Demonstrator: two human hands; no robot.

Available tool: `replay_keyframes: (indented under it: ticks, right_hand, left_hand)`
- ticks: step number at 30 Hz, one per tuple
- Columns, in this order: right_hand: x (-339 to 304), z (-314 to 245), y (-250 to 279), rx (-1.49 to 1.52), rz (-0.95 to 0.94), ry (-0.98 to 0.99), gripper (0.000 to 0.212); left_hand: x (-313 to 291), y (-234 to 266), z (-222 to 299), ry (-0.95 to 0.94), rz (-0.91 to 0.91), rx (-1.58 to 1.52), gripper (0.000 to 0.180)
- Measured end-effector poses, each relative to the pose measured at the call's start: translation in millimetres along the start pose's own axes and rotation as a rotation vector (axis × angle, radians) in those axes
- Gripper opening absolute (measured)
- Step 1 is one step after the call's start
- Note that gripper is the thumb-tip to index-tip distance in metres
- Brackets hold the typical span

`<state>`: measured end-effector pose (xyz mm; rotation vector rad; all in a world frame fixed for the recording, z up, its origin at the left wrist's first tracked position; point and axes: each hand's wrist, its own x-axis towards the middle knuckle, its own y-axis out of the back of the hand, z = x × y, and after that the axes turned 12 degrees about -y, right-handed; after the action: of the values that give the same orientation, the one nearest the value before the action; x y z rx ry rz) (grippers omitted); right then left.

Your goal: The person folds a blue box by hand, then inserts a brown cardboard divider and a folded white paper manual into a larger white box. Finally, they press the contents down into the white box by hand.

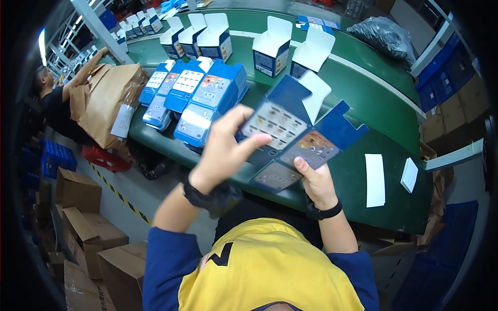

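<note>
A partly unfolded blue printed carton (pixel 277 124) is held in front of me above the near edge of the green table. My left hand (pixel 224 147) grips its left side, thumb lying across the printed panel. At the lower right my right hand (pixel 319 184) is closed on the same carton, thumb on its front. White inner flaps stick up at its top. Beside my left hand lie stacks of flattened blue cartons (pixel 210 93). Beyond the held carton stand erected boxes with raised white lids, among them one box (pixel 272 49) and another box (pixel 311 52).
White paper sheets (pixel 375 180) and a small white stack (pixel 409 174) lie on the green table (pixel 358 114) at right. A grey plastic bag (pixel 381 36) rests at the far right. A co-worker (pixel 52 98) stands behind a large brown paper-wrapped carton (pixel 106 98). Cardboard boxes (pixel 93 228) crowd the floor at left.
</note>
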<state>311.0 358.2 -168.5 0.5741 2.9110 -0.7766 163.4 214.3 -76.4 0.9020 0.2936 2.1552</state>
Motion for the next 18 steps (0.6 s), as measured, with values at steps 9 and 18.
replay_keyframes:
  ticks: [9, 18]
  right_hand:
    - [-29, -15, 0, -1.177, 0.208, 0.742, 0.038]
    - [-35, 23, 43, -0.657, 0.044, 0.347, 0.142]
  left_hand:
    - [-18, -59, -22, -0.099, 0.261, -0.425, 0.079]
    - [-16, -44, -4, 0.245, -0.27, -0.877, 0.096]
